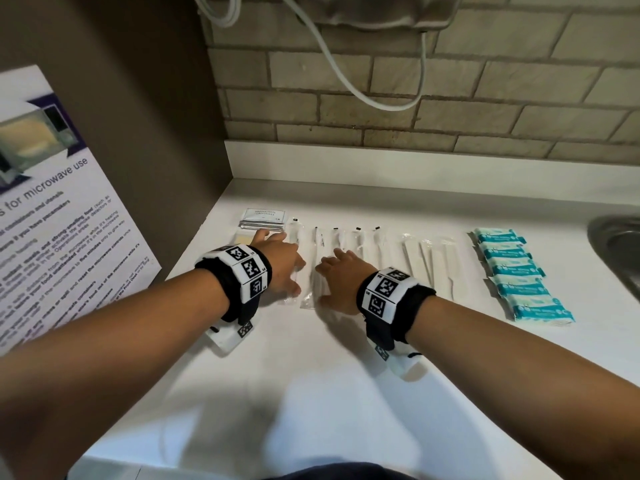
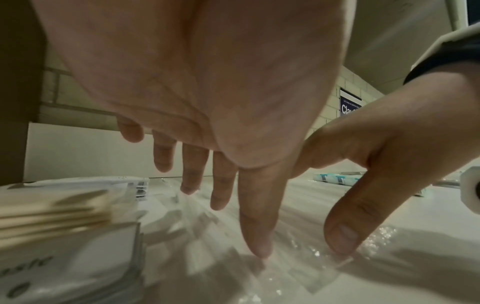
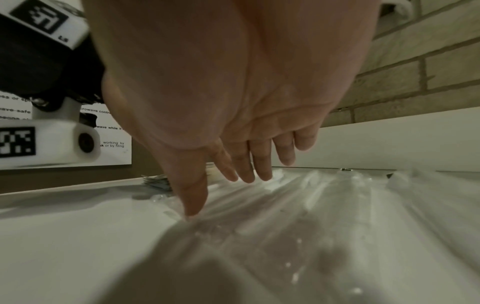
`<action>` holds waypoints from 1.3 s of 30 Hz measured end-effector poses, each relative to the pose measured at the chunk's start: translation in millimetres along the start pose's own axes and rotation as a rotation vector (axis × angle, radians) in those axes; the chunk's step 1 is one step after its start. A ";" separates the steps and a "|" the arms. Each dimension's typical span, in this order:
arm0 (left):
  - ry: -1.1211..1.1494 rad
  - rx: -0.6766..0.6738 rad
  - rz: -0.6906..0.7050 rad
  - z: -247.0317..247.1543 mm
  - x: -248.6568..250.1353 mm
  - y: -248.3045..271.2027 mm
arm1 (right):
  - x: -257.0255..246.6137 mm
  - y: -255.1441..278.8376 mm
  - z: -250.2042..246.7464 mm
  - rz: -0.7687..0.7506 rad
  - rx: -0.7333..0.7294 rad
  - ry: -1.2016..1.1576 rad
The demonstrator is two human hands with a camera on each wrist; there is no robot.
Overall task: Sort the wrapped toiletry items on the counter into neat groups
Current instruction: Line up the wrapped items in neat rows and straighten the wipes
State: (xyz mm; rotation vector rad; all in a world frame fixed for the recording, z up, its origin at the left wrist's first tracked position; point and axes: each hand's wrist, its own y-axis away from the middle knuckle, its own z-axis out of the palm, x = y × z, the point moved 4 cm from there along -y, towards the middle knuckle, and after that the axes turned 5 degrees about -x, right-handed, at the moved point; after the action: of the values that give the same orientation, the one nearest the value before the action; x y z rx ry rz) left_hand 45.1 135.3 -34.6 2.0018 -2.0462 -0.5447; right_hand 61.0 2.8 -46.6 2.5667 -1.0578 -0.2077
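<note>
While the clear-wrapped toothbrushes (image 1: 337,244) lie side by side in a row across the middle of the white tabletop (image 1: 311,375), both hands rest flat on their left end. The left hand (image 1: 280,263) has its fingers straight and spread, palm down over the leftmost wrapped toothbrush (image 1: 294,237); in the left wrist view its thumb tip presses the crinkled clear wrapper against the tabletop. The right hand (image 1: 341,278) lies just beside it, fingers likewise straight and pointing toward the wall, its thumb touching the wrapper of the next toothbrush (image 1: 317,271). Neither hand curls round anything.

Right of the toothbrushes, a few flat white items in clear wrappers (image 1: 429,258) lie parallel to them; what they are is too faint to tell. Further right, well apart from the hands, five teal-and-white packets (image 1: 512,271) sit in a neat column running from back to front. At the far left, touching the brown side panel's foot, a stack of white sachets (image 1: 265,216) with printed text lies behind a pale yellow packet (image 1: 244,239), just beyond the left fingertips.

A steel sink rim (image 1: 616,244) shows at the right edge, a microwave notice (image 1: 59,220) hangs on the brown panel to the left, and a brick-pattern wall (image 1: 450,98) with a looping white cable (image 1: 363,88) stands behind.
</note>
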 end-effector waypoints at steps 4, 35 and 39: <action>-0.012 -0.005 0.011 1.9 -2.8 5.2 | -4.6 -4.9 1.9 0.014 -0.008 -0.010; 0.100 0.029 0.264 -41.6 212.1 -42.9 | 167.3 121.2 31.8 0.367 0.008 -0.306; 0.125 0.030 0.221 -46.4 212.2 -43.2 | 167.2 115.6 35.1 0.308 0.001 -0.291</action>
State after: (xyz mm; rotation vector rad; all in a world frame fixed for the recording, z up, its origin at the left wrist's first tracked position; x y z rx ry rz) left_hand 94.5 -80.5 -30.6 1.7461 -2.1728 -0.3379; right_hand 95.0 -200.4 -35.4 2.3796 -1.5386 -0.5103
